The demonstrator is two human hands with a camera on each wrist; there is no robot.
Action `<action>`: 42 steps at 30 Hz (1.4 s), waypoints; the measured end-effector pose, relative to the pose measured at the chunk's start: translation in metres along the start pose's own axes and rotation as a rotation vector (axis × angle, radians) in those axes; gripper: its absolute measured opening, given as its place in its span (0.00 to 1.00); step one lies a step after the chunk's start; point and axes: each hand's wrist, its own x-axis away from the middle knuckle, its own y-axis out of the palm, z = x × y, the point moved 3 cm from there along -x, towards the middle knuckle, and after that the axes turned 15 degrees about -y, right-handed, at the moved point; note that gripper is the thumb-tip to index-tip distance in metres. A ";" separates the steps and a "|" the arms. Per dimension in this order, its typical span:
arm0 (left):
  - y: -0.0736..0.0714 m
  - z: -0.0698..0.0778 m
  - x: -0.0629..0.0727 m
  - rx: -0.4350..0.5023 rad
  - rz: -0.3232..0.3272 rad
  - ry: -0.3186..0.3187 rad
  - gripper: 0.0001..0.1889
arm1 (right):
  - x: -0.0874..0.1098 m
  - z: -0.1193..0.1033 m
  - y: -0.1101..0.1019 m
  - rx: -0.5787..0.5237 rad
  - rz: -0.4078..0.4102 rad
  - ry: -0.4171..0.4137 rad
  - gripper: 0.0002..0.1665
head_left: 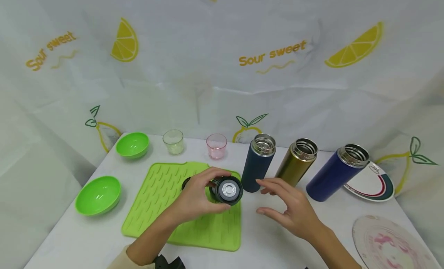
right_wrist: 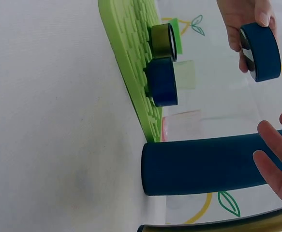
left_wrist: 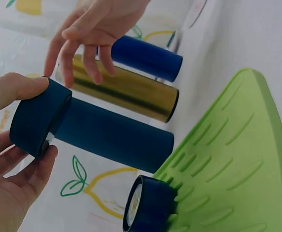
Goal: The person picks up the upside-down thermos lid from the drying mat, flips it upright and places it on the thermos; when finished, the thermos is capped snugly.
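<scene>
My left hand (head_left: pixel 192 194) grips a dark teal bottle lid (head_left: pixel 229 190) between thumb and fingers, raised over the green ridged mat, with the lid's underside facing back toward me. On the right, my right hand (head_left: pixel 293 207) is held in the air, fingers apart and holding nothing, just in front of the uncapped dark teal bottle (head_left: pixel 256 170). Beside that bottle stand an open gold bottle (head_left: pixel 295 165) and an open blue bottle (head_left: pixel 329 180). A blue lid (right_wrist: pixel 162 82) and a gold lid (right_wrist: pixel 161 41) sit on the mat, mostly hidden behind my left hand in the head view.
The green mat (head_left: pixel 149 207) lies mid-table. Two green bowls (head_left: pixel 98 195) are at the left. A clear greenish glass (head_left: pixel 173 142) and a pink glass (head_left: pixel 216 146) stand at the back. One plate (head_left: pixel 378 184) is behind the blue bottle; a pink-patterned plate (head_left: pixel 388 242) lies nearer.
</scene>
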 end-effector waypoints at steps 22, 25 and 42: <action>0.023 -0.004 -0.009 0.112 -0.064 -0.008 0.35 | -0.006 -0.001 0.021 -0.312 0.057 0.044 0.26; 0.025 -0.004 -0.010 0.132 -0.077 -0.009 0.35 | -0.005 0.002 0.023 -0.356 0.057 0.077 0.24; 0.024 -0.006 -0.017 0.234 -0.151 -0.151 0.25 | -0.004 0.008 0.020 -0.508 0.086 0.200 0.25</action>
